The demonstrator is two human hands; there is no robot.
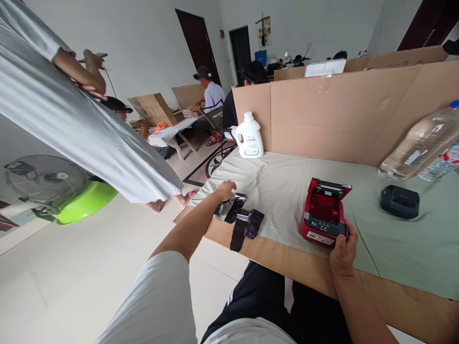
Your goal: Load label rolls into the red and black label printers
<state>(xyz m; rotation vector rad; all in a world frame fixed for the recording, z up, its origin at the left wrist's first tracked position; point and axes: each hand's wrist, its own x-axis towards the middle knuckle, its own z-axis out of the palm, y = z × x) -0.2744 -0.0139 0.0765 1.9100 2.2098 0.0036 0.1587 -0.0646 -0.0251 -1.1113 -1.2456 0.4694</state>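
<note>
The right hand (342,251) grips the front edge of the open red printer (324,212) near the table's edge. The left hand (225,190) closes on black rolls (241,217); the strip overhanging the edge could slide off if nudged.

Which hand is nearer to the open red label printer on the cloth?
Right. The right hand grips the open red label printer at its front corner; the left hand is well away, on dark rolls.

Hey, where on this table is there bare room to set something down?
The widest free patch of cloth lies between the white jug, the cardboard wall and the red printer. Another runs in front of the black box, toward the near edge. It is crowded by the left hand at the black rolls, and by the bottles at far right.
</note>
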